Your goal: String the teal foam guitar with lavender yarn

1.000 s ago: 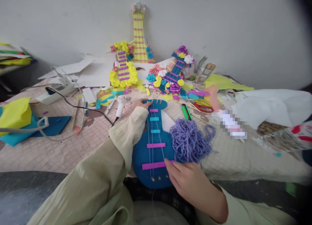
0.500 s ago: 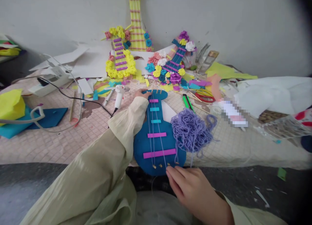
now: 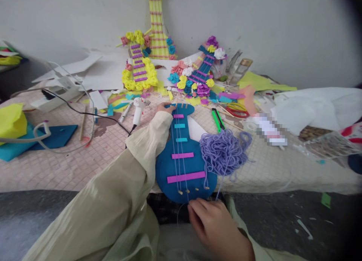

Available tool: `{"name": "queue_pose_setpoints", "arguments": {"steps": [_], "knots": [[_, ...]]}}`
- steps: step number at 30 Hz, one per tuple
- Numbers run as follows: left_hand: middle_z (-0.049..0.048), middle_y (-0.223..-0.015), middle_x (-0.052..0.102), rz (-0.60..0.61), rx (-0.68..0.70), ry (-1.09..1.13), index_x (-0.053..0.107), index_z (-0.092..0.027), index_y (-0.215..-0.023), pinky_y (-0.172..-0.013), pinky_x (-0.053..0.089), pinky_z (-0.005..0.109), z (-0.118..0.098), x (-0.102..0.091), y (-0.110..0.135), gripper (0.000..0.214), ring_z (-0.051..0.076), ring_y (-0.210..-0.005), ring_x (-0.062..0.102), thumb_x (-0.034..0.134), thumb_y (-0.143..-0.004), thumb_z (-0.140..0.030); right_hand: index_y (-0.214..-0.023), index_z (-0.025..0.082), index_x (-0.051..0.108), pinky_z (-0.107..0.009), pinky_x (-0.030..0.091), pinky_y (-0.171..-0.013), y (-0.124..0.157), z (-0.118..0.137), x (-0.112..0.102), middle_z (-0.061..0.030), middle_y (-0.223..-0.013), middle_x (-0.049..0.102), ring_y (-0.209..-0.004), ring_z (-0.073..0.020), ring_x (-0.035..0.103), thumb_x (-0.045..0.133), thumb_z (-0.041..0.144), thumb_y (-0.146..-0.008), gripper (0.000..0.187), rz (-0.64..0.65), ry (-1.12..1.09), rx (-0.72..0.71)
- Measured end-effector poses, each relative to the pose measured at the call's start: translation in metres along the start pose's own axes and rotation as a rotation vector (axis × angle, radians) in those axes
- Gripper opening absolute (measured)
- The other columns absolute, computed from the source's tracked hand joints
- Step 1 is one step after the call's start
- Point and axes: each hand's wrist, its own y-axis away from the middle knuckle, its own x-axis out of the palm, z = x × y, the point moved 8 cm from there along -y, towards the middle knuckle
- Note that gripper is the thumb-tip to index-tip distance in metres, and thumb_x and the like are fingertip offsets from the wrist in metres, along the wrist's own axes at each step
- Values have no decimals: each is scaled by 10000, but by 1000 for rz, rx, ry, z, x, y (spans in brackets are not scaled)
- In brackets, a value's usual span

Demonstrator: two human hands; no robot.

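Note:
A blue toy guitar (image 3: 165, 161), with magenta and light-blue strips across it, lies at the table's front edge, its rounded bottom toward me. My left hand (image 3: 166, 107) grips the guitar's head at the upper left, fingers partly hidden by the sleeve. Purple yarn runs down the front as strings, past small wooden pegs at both ends. Just below the bottom pegs, my right hand (image 3: 213, 223) pinches a strand pulled taut from the head. A tangled pile of purple yarn (image 3: 223, 151) rests against the guitar's right side, with a strand leading down toward my right hand.
A white glue gun (image 3: 138, 112) with a black cord stands left of the guitar. Behind the yarn lie a green utility knife (image 3: 217, 119) and red-handled scissors (image 3: 237, 112). Decorated toy guitars (image 3: 138, 65) lean at the back among paper scraps. A power strip (image 3: 56, 97) sits at left.
My right hand has moved slightly left and down, swinging the taut strand left toward the second bottom peg. My left hand stays on the guitar's head.

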Motion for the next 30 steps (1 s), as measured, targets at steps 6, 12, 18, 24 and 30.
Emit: {"name": "queue_pose_setpoints", "arguments": {"steps": [6, 12, 18, 24, 30], "knots": [[61, -799, 656, 10, -1, 39, 653, -118, -871, -730, 458, 270, 2, 2, -3, 309, 190, -778, 600, 675, -568, -177, -680, 206, 576, -309, 161, -496, 2, -2, 17, 4, -627, 624, -521, -144, 566, 421, 103, -790, 216, 195, 42, 118], [53, -760, 652, 20, -3, 89, 653, -120, -822, -712, 455, 271, 3, 3, -6, 265, 190, -762, 598, 669, -559, -154, -676, 194, 596, -290, 202, -516, 6, -16, 28, -14, -666, 653, -573, -134, 578, 411, 133, -826, 245, 272, -69, 242], [47, -778, 649, 29, 20, 161, 643, -131, -788, -724, 452, 263, 2, 1, -5, 247, 174, -763, 589, 676, -544, -138, -542, 168, 509, -233, 274, -518, 11, -38, 31, 3, -519, 546, -495, -89, 459, 380, 305, -867, 375, 191, -459, 367], [41, -803, 642, 47, 14, 259, 627, -137, -744, -765, 438, 271, -4, -1, 4, 229, 179, -804, 582, 697, -527, -139, -495, 165, 454, -207, 222, -388, 25, -61, 54, 49, -385, 365, -345, -52, 325, 435, 497, -807, 456, 183, -956, 626], [47, -887, 626, 68, -66, 430, 596, -137, -837, -768, 453, 319, -13, -5, 17, 236, 170, -814, 580, 668, -620, -194, -649, 168, 459, -188, 121, -334, 27, -59, 65, 57, -468, 474, -317, -19, 255, 590, 486, -709, 349, -30, -1416, 751]]}}
